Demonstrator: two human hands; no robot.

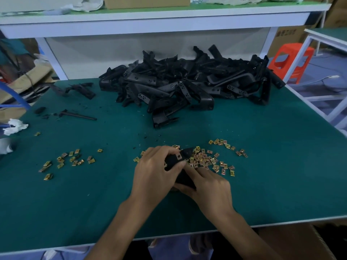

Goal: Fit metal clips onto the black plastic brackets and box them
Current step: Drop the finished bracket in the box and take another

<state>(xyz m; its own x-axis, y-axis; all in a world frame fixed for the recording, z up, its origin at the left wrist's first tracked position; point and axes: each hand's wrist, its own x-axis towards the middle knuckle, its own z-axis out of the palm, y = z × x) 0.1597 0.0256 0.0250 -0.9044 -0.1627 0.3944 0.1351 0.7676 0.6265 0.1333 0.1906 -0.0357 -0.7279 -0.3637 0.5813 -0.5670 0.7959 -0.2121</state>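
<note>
A green worktop (262,175) fills most of the view. Well beyond the hands lies a big heap of brackets (187,85), black and tangled, reaching across towards the far right edge. Below the worktop's near edge, under the right forearm, the corner of a cardboard box (293,241) shows. An orange stool (293,61) stands on the floor far off to the right.

The left hand (155,167) has its fingers curled over one bracket (178,158), gripping its upper part just above the worktop. The right hand (212,184) holds the bracket's near end between thumb and fingers; whether it also pinches a clip cannot be told. A spread of brass-coloured clips (206,160) lies just beyond and right of the fingertips. A smaller scatter of clips (71,160) lies well to the left of the left hand.
</note>
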